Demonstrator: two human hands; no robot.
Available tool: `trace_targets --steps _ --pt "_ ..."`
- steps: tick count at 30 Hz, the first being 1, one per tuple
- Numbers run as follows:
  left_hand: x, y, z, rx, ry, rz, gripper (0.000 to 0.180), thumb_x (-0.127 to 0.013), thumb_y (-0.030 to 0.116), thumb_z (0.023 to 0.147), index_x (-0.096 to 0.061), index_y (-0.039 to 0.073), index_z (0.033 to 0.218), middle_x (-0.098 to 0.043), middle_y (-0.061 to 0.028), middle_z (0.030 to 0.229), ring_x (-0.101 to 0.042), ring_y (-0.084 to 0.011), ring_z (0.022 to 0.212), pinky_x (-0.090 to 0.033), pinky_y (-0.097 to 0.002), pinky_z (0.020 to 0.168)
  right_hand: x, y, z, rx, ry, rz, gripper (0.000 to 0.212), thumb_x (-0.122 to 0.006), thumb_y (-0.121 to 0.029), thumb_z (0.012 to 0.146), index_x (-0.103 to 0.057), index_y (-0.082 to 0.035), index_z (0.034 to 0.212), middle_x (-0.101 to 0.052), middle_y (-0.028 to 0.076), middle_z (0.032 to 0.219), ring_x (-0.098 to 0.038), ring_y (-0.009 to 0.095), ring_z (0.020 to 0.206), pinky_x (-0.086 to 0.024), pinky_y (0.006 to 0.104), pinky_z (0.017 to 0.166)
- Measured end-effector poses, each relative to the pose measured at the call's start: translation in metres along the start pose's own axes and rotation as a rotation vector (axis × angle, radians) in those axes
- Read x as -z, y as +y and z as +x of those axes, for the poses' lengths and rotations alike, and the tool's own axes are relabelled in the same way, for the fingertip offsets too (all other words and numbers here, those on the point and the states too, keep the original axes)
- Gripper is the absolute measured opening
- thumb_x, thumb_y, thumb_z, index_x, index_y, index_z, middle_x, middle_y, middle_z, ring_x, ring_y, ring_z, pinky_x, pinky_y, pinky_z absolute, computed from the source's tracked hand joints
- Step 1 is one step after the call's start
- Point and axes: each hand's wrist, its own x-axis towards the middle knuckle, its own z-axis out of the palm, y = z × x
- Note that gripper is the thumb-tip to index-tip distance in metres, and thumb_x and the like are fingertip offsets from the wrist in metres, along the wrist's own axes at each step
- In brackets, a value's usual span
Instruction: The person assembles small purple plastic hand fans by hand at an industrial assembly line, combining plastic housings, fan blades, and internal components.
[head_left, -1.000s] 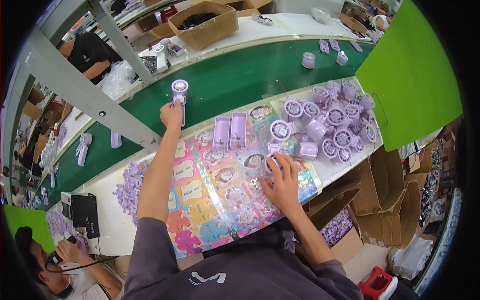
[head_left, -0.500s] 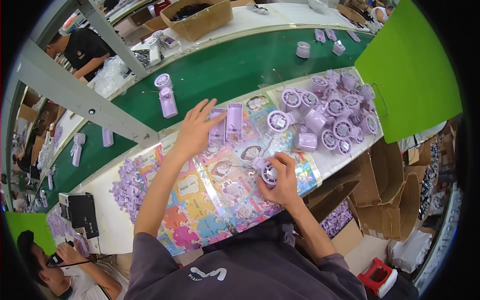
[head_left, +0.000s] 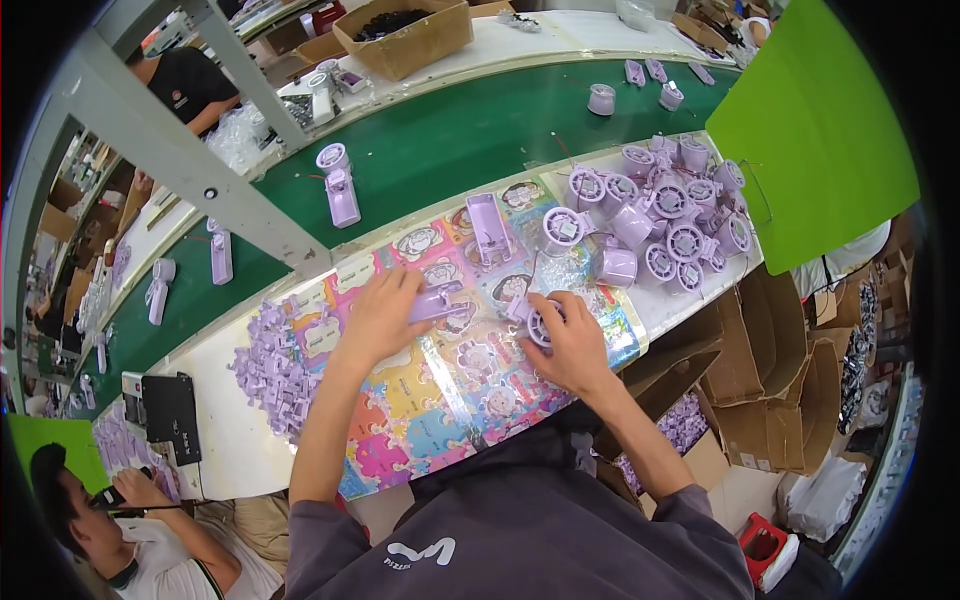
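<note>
My left hand is closed on a lilac handle shell, which lies sideways with one end toward my right hand. My right hand grips a round lilac fan head with a small neck, low over the colourful patterned mat. Fingers cover part of the fan head. A second open handle shell lies on the mat beyond my hands. To its right sits a loose fan head, beside a heap of similar fan heads.
Small lilac parts are piled at the left of the bench. A green conveyor belt beyond carries a fan assembly and other pieces. A metal post stands at left, a green panel at right. A person sits lower left.
My left hand has picked up one handle shell and drawn it nearer, turning it sideways toward the fan head. My right hand keeps its fan head in about the same place.
</note>
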Motion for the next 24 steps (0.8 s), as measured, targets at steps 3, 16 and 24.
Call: trace_targets --steps 3,16,24 --pt "-0.007 0.001 -0.010 -0.103 0.005 -0.043 0.077 -0.082 0.016 0.071 -0.048 0.008 0.141 -0.059 -0.0159 0.121 -0.057 -0.0365 0.117 -0.046 -0.0445 0.103 0.009 -0.003 0.006 0.134 -0.175 0.084 0.060 -0.081 -0.016 0.075 -0.058 -0.005 0.130 -0.059 0.014 0.118 -0.059 0.034 0.108 -0.051 0.0440 0.089" --pt "-0.006 0.013 -0.017 -0.152 -0.140 -0.387 0.064 -0.080 0.014 0.071 -0.059 0.004 0.130 -0.060 -0.0182 0.126 -0.060 -0.0384 0.117 -0.049 -0.0448 0.100 0.011 -0.032 0.033 0.311 -0.054 0.115 0.070 -0.082 -0.005 0.069 -0.061 -0.011 0.135 -0.058 0.015 0.129 -0.060 0.036 0.113 -0.051 0.0444 0.093" --pt "0.003 0.029 -0.027 -0.163 0.021 -0.471 0.057 -0.079 0.017 0.073 -0.062 0.002 0.125 -0.069 -0.0198 0.115 -0.067 -0.0382 0.105 -0.052 -0.0450 0.093 0.033 -0.042 0.040 0.407 -0.062 0.024 0.069 -0.081 -0.005 0.066 -0.064 -0.012 0.132 -0.060 0.014 0.129 -0.061 0.034 0.114 -0.052 0.0438 0.092"
